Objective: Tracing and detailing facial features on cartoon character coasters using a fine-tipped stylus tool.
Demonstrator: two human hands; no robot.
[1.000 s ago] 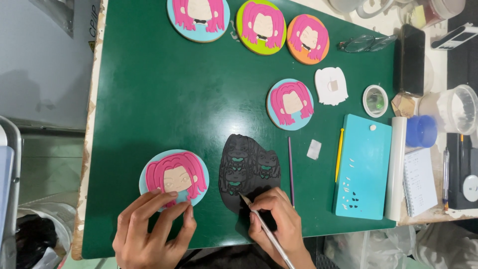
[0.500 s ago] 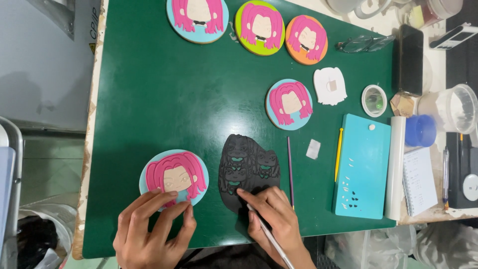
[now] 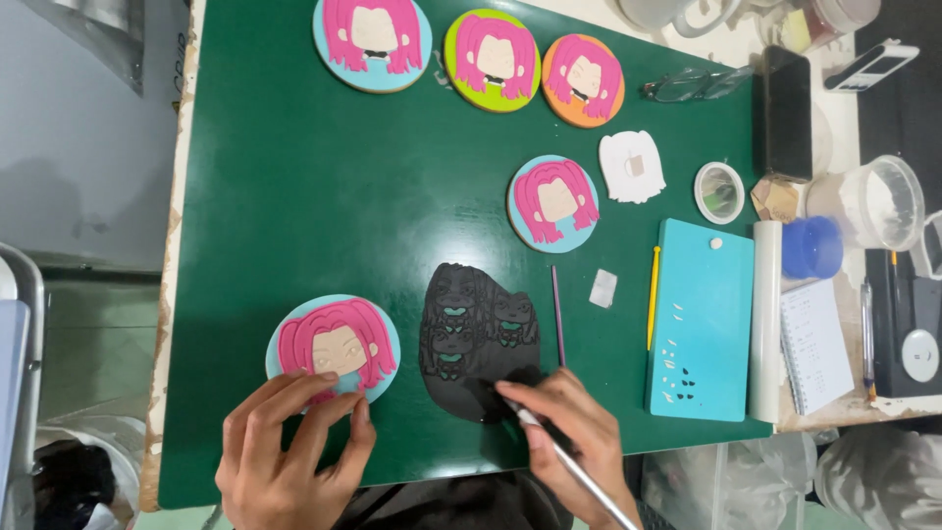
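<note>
Since a second ago, the right hand (image 3: 569, 432) has slid its thin silver tool (image 3: 574, 469) forward, so the tip now sits on the lower edge of the black rolled sheet (image 3: 476, 339) instead of hovering just off it. That hand is closed around the tool in a pen grip. The left hand (image 3: 289, 447) has hardly shifted; its fingers are spread and press lightly on the near rim of the round blue cookie with a pink-haired face (image 3: 334, 344), holding nothing. Judging by this, the step in hand is cutting or lifting a small black piece from the sheet, which already shows cut-out gaps; the next move likely calls for a fine, steady tip and a short carry leftward to the cookie. The sheet lies just right of that cookie, near the front edge of the green desk (image 3: 294, 196). Open room is widest in the bare middle and left of the desk. To the right, a purple stick (image 3: 557, 314) lies close by, and a teal board (image 3: 706, 314) further over narrows the space.
</note>
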